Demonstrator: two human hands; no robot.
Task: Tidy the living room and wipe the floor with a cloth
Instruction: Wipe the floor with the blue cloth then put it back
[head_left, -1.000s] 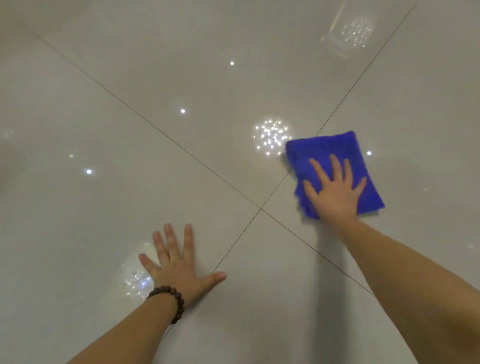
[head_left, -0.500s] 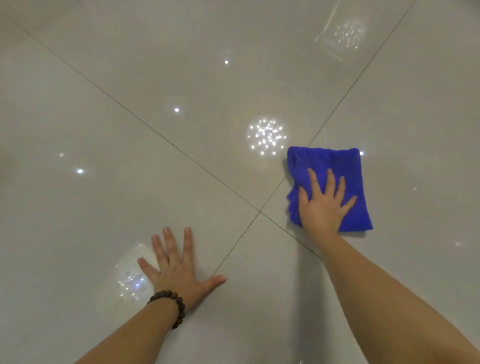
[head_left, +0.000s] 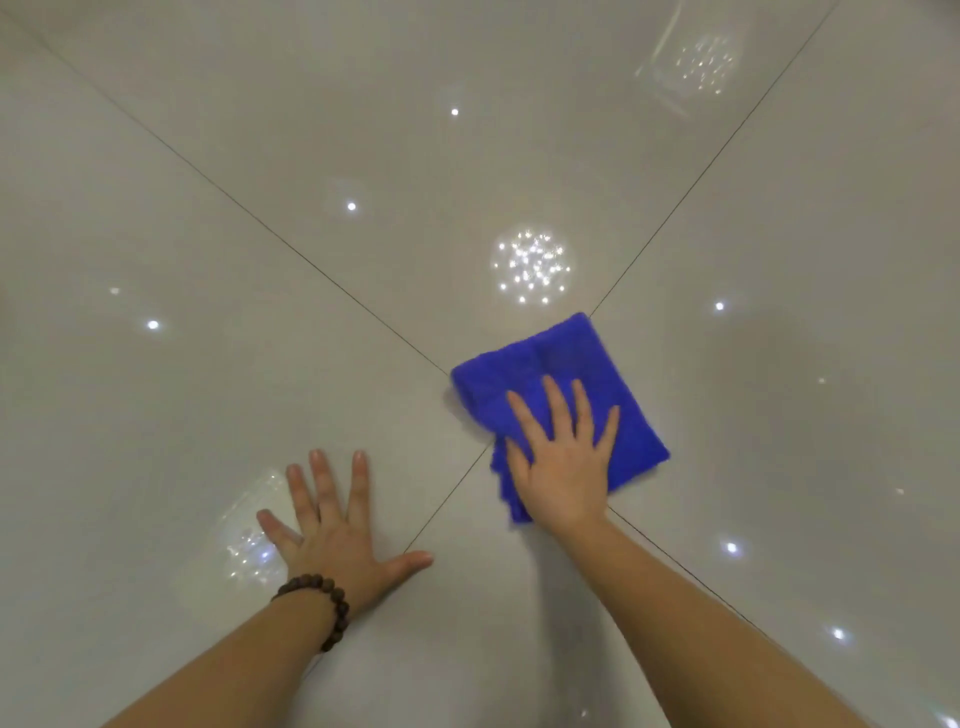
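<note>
From the head camera we see our right hand (head_left: 563, 467) pressing flat, fingers straight and spread, on the folded blue cloth (head_left: 558, 379) — it covers the tile joint crossing (head_left: 363, 306), seemingly. Left of the cloth, our left hand (head_left: 335, 535) — fingers splayed wide — rests on the floor (head_left: 208, 415), beaded bracelet (head_left: 324, 603) at its wrist.

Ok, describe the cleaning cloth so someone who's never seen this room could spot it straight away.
Find the glossy pale tiled floor and the spot where four tiles meet. The cloth lies over that crossing, flat under the right hand, whose fingers are straight. It is folded, fuzzy and bright blue, the only coloured thing there.
</note>
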